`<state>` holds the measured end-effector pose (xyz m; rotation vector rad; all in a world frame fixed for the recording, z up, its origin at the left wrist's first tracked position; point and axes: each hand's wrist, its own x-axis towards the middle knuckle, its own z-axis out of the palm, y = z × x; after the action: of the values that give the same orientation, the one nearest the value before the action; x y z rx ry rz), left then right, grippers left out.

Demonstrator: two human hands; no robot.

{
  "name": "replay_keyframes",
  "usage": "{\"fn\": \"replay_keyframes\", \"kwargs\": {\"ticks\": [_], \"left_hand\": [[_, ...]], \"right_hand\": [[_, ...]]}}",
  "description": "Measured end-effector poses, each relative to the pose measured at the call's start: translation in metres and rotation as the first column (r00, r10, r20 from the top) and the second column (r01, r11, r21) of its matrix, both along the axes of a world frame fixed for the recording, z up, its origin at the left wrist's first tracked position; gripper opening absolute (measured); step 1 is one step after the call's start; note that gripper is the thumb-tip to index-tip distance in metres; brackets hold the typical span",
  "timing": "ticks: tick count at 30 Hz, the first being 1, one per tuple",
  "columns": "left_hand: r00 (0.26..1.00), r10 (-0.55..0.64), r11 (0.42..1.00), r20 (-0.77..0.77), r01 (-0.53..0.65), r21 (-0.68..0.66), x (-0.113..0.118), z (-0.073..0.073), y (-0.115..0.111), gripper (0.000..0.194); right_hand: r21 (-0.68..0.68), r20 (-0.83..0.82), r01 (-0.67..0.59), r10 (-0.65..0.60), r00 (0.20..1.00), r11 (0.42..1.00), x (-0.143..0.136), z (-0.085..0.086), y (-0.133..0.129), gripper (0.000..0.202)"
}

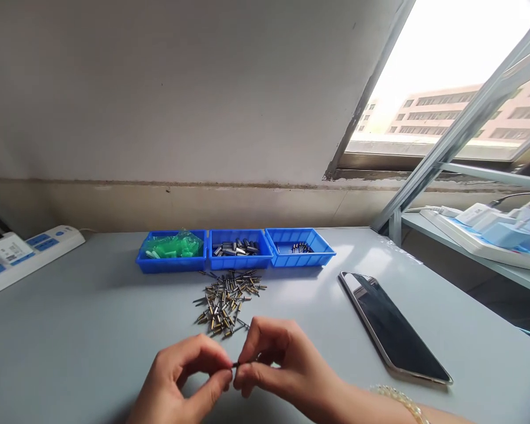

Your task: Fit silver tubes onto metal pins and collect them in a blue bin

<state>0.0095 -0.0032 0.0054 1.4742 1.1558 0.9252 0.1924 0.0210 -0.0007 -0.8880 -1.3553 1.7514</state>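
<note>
My left hand (189, 374) and my right hand (278, 359) meet at the front of the grey table, both pinched on a small dark piece (235, 365) that shows between the fingertips. Most of that piece is covered by the fingers. Just beyond my hands lies a loose pile of metal rivet-like pins (225, 300), some with gold-coloured parts. Behind the pile stand three blue bins in a row: the left bin (172, 267) holds a green plastic bag, the middle bin (241, 262) holds metal cylinders, and the right bin (302, 259) holds some small dark pins.
A phone (395, 330) lies on the table (70, 341) to the right. At the far left is a power strip (39, 250). A second power strip (481, 235) sits on a shelf at the right, below a window. The wall rises behind the bins.
</note>
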Motion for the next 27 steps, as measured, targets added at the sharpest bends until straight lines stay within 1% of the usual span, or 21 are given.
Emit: {"fn": "replay_keyframes", "kwargs": {"ticks": [2,4,7,10,15,17,19,21,23,24,26,27], "left_hand": [[1.000,0.013,0.999,-0.016,-0.012,0.042,-0.0015,-0.0018,0.0011,0.010],[1.000,0.000,0.999,-0.019,0.001,0.044,-0.0028,-0.0033,0.0020,0.005],[0.998,-0.059,0.998,0.024,0.060,-0.037,-0.0027,-0.0026,0.0018,0.005],[0.997,-0.051,0.993,0.064,0.058,-0.102,-0.0005,0.0001,0.0002,0.008],[0.996,-0.064,0.985,0.066,0.074,-0.156,-0.0005,0.0007,0.0013,0.007],[0.995,-0.080,0.985,0.054,0.087,-0.149,-0.0026,-0.0004,0.0028,0.008],[0.997,-0.053,0.991,0.047,0.058,-0.120,-0.0048,-0.0013,0.0040,0.009],[0.999,0.003,0.996,0.053,0.002,-0.085,-0.0065,-0.0023,0.0048,0.008],[0.998,0.012,0.997,0.055,-0.008,-0.072,-0.0070,-0.0036,0.0053,0.009],[0.999,-0.010,0.996,0.050,0.014,-0.084,-0.0068,-0.0045,0.0054,0.010],[0.996,-0.071,0.988,0.046,0.076,-0.132,-0.0055,-0.0068,0.0053,0.013],[0.993,-0.102,0.980,0.052,0.109,-0.166,-0.0046,-0.0081,0.0051,0.015]], "right_hand": [[-0.019,-0.045,-0.001,0.000,0.999,1.000,-0.0008,-0.0008,-0.0006,0.032],[-0.032,-0.090,-0.003,0.000,0.996,0.999,-0.0010,-0.0011,-0.0006,0.033],[-0.026,-0.088,-0.009,0.007,0.996,1.000,-0.0005,-0.0014,-0.0005,0.031],[0.002,-0.040,-0.018,0.018,0.999,1.000,0.0000,-0.0019,-0.0011,0.027],[0.066,0.038,-0.034,0.031,0.999,0.997,0.0011,-0.0006,-0.0022,0.020],[0.121,0.064,-0.039,0.031,0.997,0.992,0.0026,0.0007,-0.0018,0.015],[0.184,0.096,-0.026,0.008,0.995,0.983,0.0049,0.0018,-0.0005,0.009],[0.248,0.134,0.013,-0.048,0.990,0.969,0.0071,0.0020,0.0011,0.004],[0.364,0.157,0.049,-0.114,0.981,0.930,0.0082,0.0014,0.0023,0.005],[0.444,0.155,0.056,-0.139,0.978,0.894,0.0081,0.0009,0.0025,0.006],[0.604,0.127,0.051,-0.160,0.979,0.795,0.0065,0.0003,0.0017,0.008],[0.664,0.114,0.040,-0.154,0.981,0.747,0.0052,0.0002,0.0008,0.009]]}}
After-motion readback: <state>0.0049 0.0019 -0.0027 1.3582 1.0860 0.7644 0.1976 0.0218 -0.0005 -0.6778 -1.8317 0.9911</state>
